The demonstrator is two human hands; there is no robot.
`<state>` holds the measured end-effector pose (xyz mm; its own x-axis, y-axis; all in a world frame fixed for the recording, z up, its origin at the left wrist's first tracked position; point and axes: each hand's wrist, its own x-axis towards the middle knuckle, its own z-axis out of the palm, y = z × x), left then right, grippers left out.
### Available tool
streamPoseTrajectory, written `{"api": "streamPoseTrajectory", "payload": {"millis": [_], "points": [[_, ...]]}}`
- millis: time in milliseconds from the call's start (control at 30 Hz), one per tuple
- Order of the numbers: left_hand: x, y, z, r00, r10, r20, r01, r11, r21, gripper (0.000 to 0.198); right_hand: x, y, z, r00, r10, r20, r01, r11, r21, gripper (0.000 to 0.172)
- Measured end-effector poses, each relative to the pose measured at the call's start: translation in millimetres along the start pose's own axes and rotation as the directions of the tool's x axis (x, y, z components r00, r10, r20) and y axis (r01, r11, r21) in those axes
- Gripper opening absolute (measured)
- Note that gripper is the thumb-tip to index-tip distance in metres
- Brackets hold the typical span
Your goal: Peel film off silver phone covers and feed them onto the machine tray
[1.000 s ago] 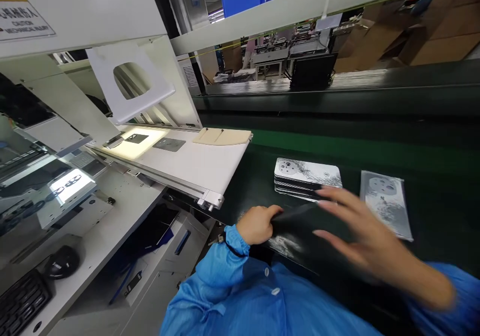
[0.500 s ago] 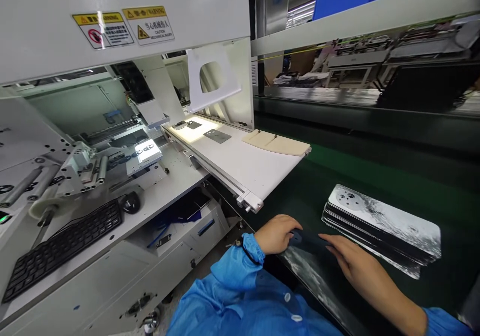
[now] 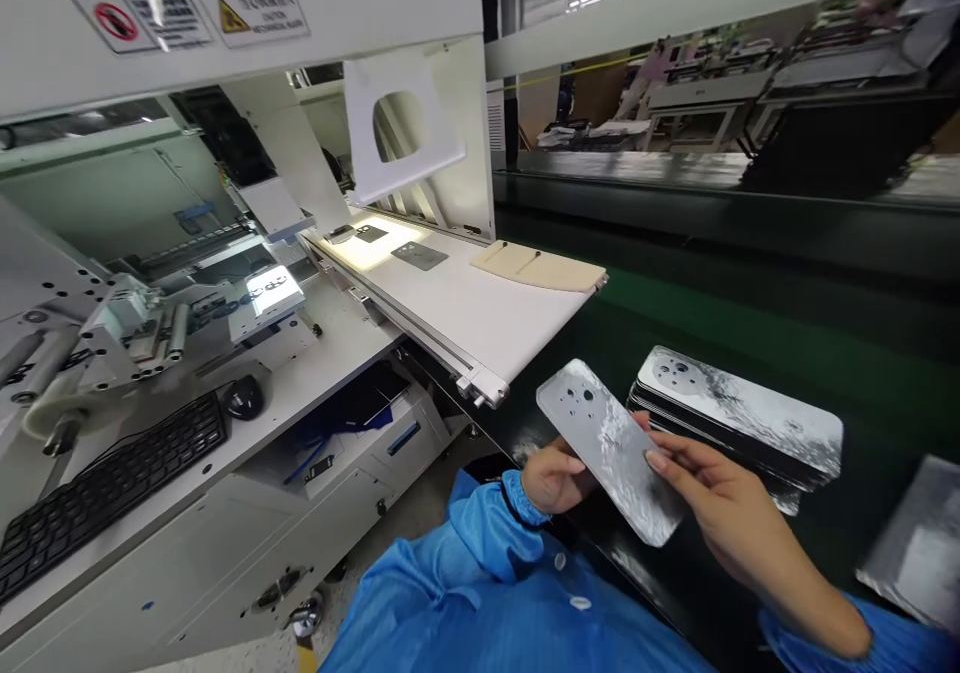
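Note:
A phone back cover, silvery grey with a marbled pattern and several camera holes at its upper end, is held tilted above the dark green belt. My right hand pinches its right long edge, thumb on the front face. At the left edge, my left hand is closed with its thumb by the rim and its other fingers partly hidden behind the cover. Just beyond my right hand lies a stack of similar phone back covers, whose lowest layers stick out unevenly.
A white conveyor ends left of the stack, carrying a grey cover and a beige plate. Further left are a mouse, a keyboard and machine rollers. Clear-wrapped material lies at the right edge.
Both hands were low over a dark, glossy surface, the right one with fingers extended. Now they hold a phone back cover raised, its grey face showing. The view has shifted slightly.

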<state>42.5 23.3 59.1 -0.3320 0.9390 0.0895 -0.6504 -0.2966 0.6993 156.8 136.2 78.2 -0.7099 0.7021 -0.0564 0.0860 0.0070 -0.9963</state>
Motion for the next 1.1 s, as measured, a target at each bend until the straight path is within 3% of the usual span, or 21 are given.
{"api": "streamPoseTrajectory", "payload": {"millis": [67,167,267,333,467,633,733,833,900,967,1033,1100], "points": [[1,3,5.6,1.0,0.025,-0.014,-0.025,1.0,-0.012,0.092,1,-3,0,1.0,-0.02,-0.004,0.02,1.0,0.0,0.066],[4,2,5.2,0.984,0.074,-0.161,-0.074,0.997,0.005,0.081,5,-7,-3,0.998,-0.07,0.002,0.07,0.997,-0.015,0.067],[7,-1,0.5,0.947,0.083,-0.31,-0.091,0.996,-0.013,0.079,9,-9,-8,0.994,-0.109,-0.015,0.107,0.986,-0.131,0.071],[8,-2,-1.5,0.925,0.087,-0.37,-0.098,0.995,-0.011,0.082,10,-9,-11,0.995,-0.084,0.052,0.094,0.964,-0.248,0.069],[9,-2,-5.9,0.912,0.071,-0.403,-0.099,0.994,-0.05,0.082,12,-19,-20,0.988,-0.04,0.152,0.106,0.881,-0.461,0.066],[8,-14,-31.9,0.92,-0.063,-0.386,0.013,0.991,-0.129,0.077,32,-61,-25,0.985,-0.172,0.02,0.157,0.838,-0.522,0.066],[10,-22,-53.2,0.948,-0.114,-0.297,0.083,0.99,-0.116,0.08,67,-90,-1,0.961,-0.268,0.072,0.266,0.813,-0.517,0.057],[13,-27,-66.9,0.965,-0.092,-0.246,0.072,0.993,-0.092,0.078,115,-109,47,0.927,-0.337,0.165,0.368,0.729,-0.578,0.045],[15,-29,-70.7,0.965,-0.096,-0.244,0.073,0.992,-0.099,0.076,143,-114,83,0.916,-0.339,0.214,0.388,0.613,-0.689,0.037],[16,-30,-72.0,0.961,-0.118,-0.25,0.091,0.989,-0.118,0.075,160,-115,110,0.894,-0.365,0.259,0.408,0.426,-0.808,0.033],[18,-32,-72.5,0.959,-0.133,-0.249,0.101,0.986,-0.134,0.075,166,-111,126,0.852,-0.431,0.297,0.434,0.264,-0.861,0.033],[19,-33,-72.7,0.961,-0.128,-0.247,0.094,0.985,-0.145,0.075,162,-104,130,0.778,-0.511,0.365,0.519,0.197,-0.831,0.04]]}}
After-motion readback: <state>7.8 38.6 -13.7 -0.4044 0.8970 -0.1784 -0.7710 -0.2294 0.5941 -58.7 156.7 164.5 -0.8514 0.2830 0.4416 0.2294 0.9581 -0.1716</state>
